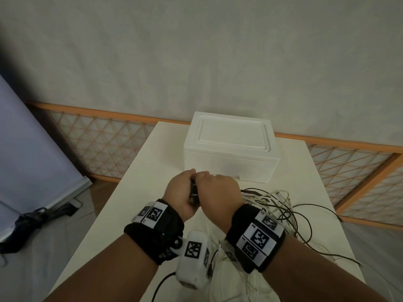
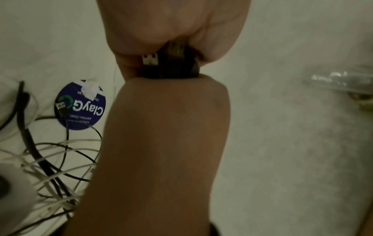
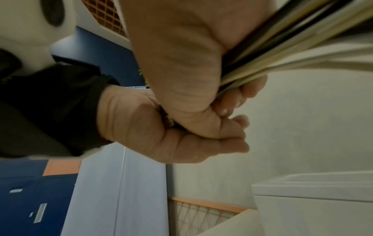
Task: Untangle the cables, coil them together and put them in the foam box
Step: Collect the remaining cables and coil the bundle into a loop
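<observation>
Because both hands meet over the counter (image 1: 152, 171) just in front of the foam box (image 1: 231, 149), the cables (image 1: 272, 203) are gathered at one point: the left hand (image 1: 181, 192) has its grip curled round the bunched plug ends (image 2: 169, 63), and the right hand (image 1: 218, 192) has its grip closed round the black and white strands beside them, while the loose lengths trail in a tangle on the counter to the right. They look light, thin and limp, likely to spring and snag on one another, so the plug ends are probably the best hold, with the strands fed loosely through the other hand. The foam box stands with its lid on; it looks light and easily dented.
</observation>
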